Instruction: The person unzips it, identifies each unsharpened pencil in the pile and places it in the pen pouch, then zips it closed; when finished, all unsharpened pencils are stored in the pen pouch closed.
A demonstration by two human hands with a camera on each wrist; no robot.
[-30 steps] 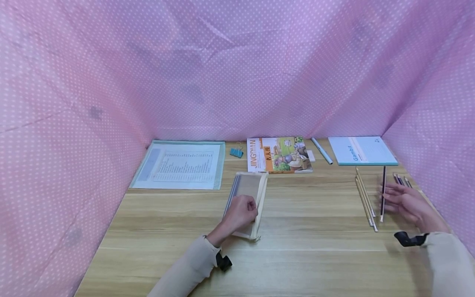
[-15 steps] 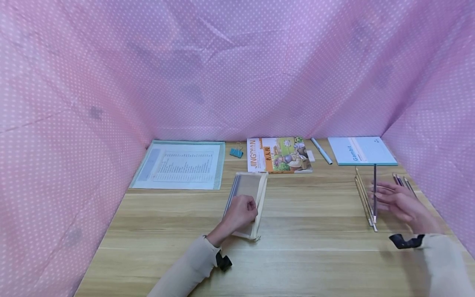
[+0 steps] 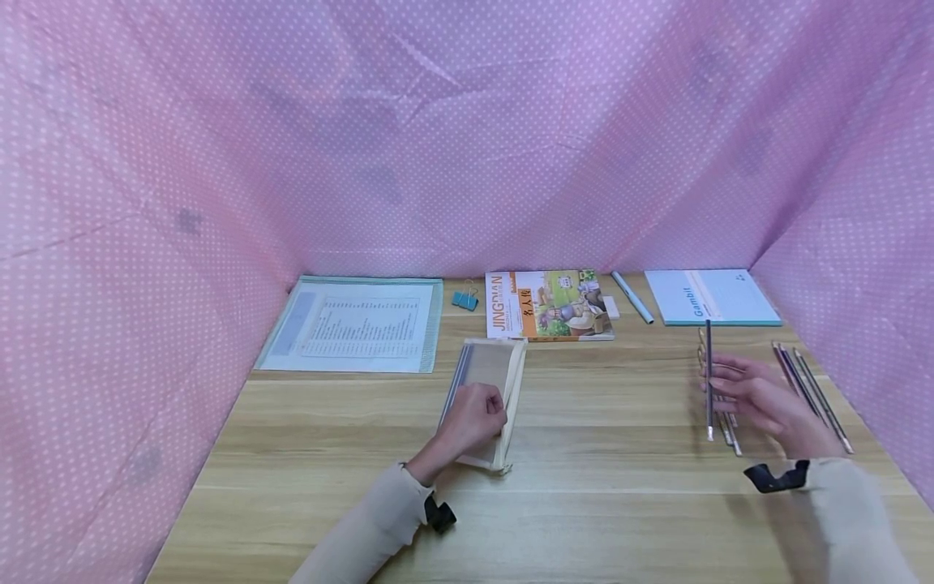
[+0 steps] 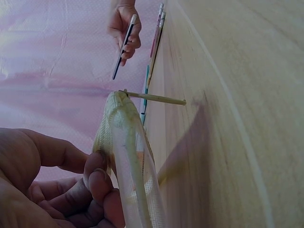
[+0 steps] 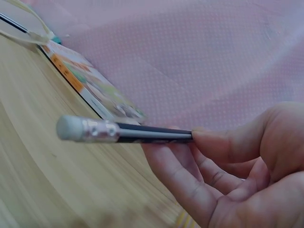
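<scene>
A cream-edged see-through zip pouch [image 3: 494,361] lies in the middle of the table, with dark pencils [image 3: 456,375] showing along its left side. My left hand [image 3: 470,418] pinches the pouch's edge between thumb and fingers, near the zip pull [image 4: 156,98] in the left wrist view. To the right, my right hand [image 3: 766,410] holds up a dark striped pencil [image 5: 152,134] between thumb and fingertips, its white eraser [image 5: 71,128] toward the right wrist camera. Under that hand lie several yellow pencils [image 3: 731,442], partly hidden. Several dark pencils [image 3: 820,397] rest to its right.
Along the back stand a papers folder [image 3: 350,324], a teal binder clip [image 3: 465,300], a picture-cover book [image 3: 554,304], a white eraser [image 3: 611,307], a light blue pen [image 3: 633,298] and a blue-white notebook [image 3: 711,296]. Pink dotted cloth [image 3: 467,146] surrounds the table.
My right hand has moved left with the dark pencil, from beside the yellow pencils to over them, uncovering the dark pencils at the right. The left hand has stayed on the pouch.
</scene>
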